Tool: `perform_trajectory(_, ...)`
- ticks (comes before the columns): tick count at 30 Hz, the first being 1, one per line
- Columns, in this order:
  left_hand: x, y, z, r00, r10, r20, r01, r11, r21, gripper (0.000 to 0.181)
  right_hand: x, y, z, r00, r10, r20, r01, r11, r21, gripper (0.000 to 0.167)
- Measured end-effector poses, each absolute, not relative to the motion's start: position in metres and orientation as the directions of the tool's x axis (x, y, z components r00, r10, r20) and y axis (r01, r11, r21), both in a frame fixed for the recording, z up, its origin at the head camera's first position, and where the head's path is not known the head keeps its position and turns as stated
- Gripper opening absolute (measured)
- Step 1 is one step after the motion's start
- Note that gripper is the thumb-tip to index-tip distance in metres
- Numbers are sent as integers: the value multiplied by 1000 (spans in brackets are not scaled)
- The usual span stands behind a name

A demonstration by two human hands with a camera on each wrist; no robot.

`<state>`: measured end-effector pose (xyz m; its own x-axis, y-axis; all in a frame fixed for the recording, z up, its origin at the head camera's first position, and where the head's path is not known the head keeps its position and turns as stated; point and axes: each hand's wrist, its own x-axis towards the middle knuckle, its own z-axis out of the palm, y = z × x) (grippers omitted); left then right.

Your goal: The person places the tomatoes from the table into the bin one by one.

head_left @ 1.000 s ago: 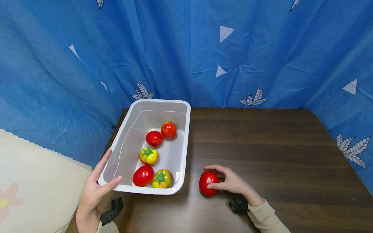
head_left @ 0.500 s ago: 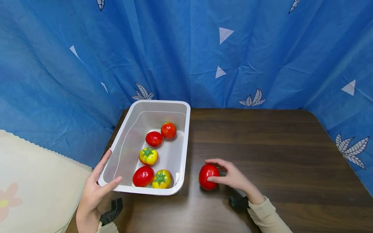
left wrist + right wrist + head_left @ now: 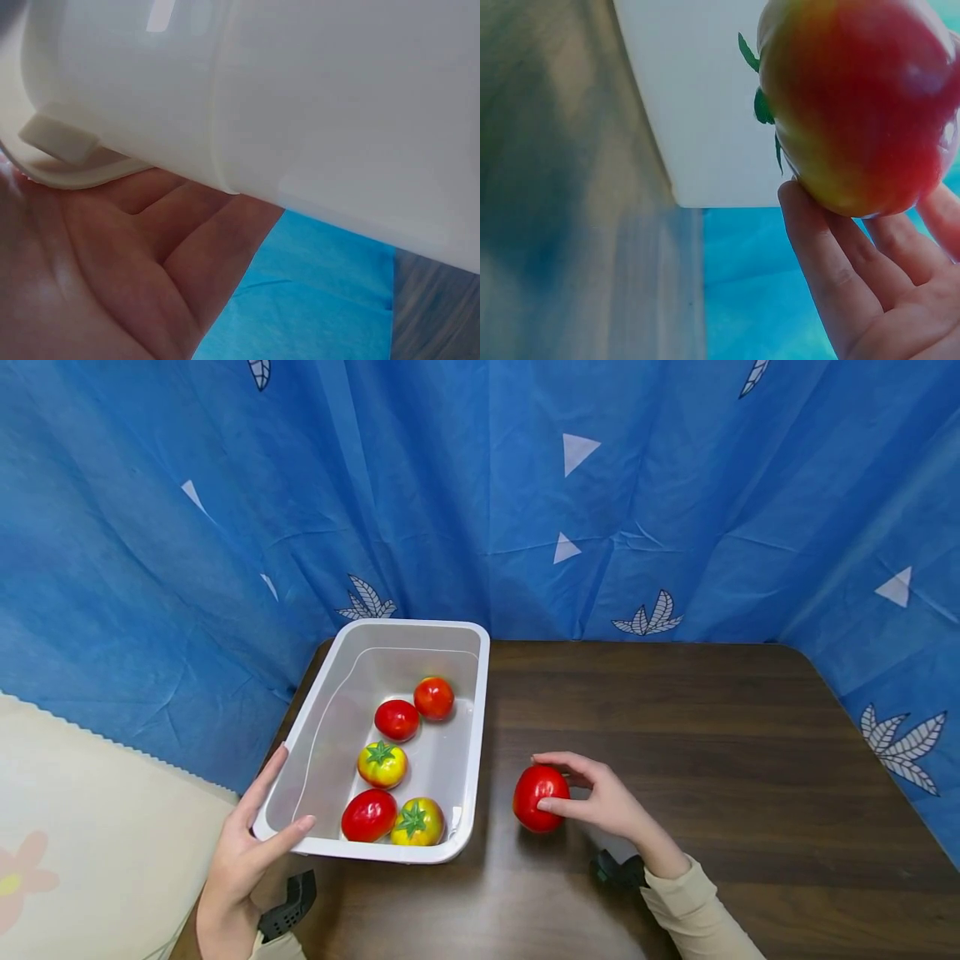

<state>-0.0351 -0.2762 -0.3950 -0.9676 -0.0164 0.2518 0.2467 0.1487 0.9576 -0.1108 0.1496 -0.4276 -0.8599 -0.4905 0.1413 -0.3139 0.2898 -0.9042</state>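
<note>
My right hand [image 3: 607, 797] grips a glossy red tomato [image 3: 540, 797] with thumb and fingers, to the right of the bin; it appears just above the tabletop. In the right wrist view the tomato [image 3: 859, 105] shows a yellowish patch, and its green leaves point toward the table side. At the white plastic bin's [image 3: 482, 727] near left corner, my left hand [image 3: 240, 856] rests with fairly straight fingers along the outside and the thumb over the rim. Several tomatoes lie in the bin, including a red one [image 3: 369, 815] and a yellow-green one [image 3: 417, 822].
The dark wooden table [image 3: 675, 735] runs right of the bin. Behind it hangs a blue curtain [image 3: 480, 510] with white leaf and triangle prints. A cream cloth [image 3: 97, 827] with a flower print lies at the left.
The tomato in my right hand has risen and shifted away from the table's front edge, together with the hand. My left hand and the bin keep their places.
</note>
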Motion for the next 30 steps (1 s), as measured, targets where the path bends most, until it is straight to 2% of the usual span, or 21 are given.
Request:
perform_trajectory(15, -34, -276, -394, -966, -15, 259, 254, 147, 956, 83, -122, 142, -392, -868, -439, 232, -366, 251, -896, 56)
perform_trajectory(30, -36, -279, -398, -961, 8, 276, 275, 129, 953, 83, -130, 112, -358, -851, -422, 312, -410, 163, -897, 53)
